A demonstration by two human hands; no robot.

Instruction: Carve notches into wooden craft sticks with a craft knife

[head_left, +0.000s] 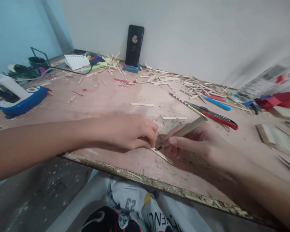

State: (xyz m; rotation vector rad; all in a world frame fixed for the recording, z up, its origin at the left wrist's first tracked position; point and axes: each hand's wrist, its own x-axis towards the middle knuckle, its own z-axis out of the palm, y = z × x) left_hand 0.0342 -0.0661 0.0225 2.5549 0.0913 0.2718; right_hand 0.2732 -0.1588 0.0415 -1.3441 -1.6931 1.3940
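Against left hand (137,132), wooden stick (164,157)

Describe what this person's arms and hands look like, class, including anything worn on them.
Both forearms are bare, with no sleeve in view. The left hand and right hand are ungloved; no watch, bracelet or ring shows.

I have my left hand (142,131) holding one end of a flat wooden stick (164,158) near the edge of the table (106,100), while my right hand (195,140) grips a tan-handled tool (189,128), its dark tip at the stick beside the left fingers. Beyond them I see two loose sticks (175,118), a patterned pencil (182,101) and a red-and-black cutter (216,118). At the back, a dark phone (134,50) stands in a blue holder (131,68).
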